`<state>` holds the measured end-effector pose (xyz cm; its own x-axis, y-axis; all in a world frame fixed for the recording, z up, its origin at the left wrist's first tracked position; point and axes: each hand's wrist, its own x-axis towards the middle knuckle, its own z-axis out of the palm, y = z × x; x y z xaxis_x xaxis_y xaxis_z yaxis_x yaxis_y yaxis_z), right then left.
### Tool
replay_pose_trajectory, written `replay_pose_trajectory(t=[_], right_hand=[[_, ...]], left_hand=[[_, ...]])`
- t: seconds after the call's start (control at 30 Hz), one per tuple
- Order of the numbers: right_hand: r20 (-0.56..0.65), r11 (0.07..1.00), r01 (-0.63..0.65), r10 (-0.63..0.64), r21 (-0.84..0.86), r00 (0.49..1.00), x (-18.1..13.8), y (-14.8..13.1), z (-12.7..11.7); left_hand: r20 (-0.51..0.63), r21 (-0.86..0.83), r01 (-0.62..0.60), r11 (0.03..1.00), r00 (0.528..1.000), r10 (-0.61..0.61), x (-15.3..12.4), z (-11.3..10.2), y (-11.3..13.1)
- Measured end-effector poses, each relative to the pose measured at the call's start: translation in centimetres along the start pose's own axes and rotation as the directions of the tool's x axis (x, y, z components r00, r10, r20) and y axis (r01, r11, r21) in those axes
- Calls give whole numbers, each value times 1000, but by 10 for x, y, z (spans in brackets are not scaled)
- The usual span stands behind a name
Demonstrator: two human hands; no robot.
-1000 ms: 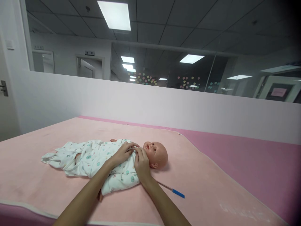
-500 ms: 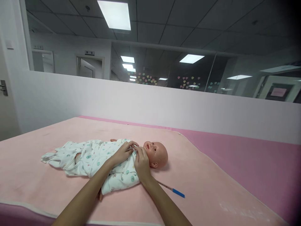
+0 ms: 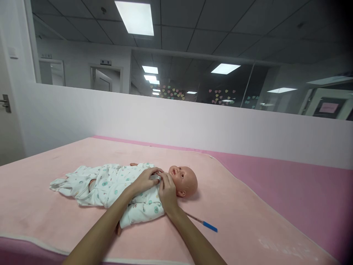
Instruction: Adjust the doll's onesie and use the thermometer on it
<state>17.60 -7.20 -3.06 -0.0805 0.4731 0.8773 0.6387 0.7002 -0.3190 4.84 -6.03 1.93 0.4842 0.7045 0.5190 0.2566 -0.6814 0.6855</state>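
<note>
A baby doll (image 3: 187,181) lies on its back with its head to the right. It wears a white romper (image 3: 110,184) printed with small coloured figures. My left hand (image 3: 146,179) rests over the upper chest, its fingers closed on the cloth near the neckline. Beside it, my right hand (image 3: 167,189) pinches the same collar area just below the doll's chin. The fingertips of both hands almost meet. What exactly lies between them is too small to make out. One doll hand (image 3: 118,229) sticks out of the near sleeve.
A pen with a blue cap (image 3: 210,226) lies on the peach blanket (image 3: 242,221), right of my right forearm. Under the blanket is a pink mat (image 3: 303,184). A white half wall (image 3: 165,121) with glass above it stands behind.
Both hands stay at the collar, with only slight finger movement. The doll and the pen keep their places; the view has shifted very slightly.
</note>
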Motion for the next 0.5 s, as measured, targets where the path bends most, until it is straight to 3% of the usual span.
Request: replay_pose_trajectory(t=[0.5], right_hand=[[-60, 999, 18, -21, -45, 998, -3, 2, 1]], left_hand=[[54, -99, 19, 995, 998, -14, 0, -1, -1]])
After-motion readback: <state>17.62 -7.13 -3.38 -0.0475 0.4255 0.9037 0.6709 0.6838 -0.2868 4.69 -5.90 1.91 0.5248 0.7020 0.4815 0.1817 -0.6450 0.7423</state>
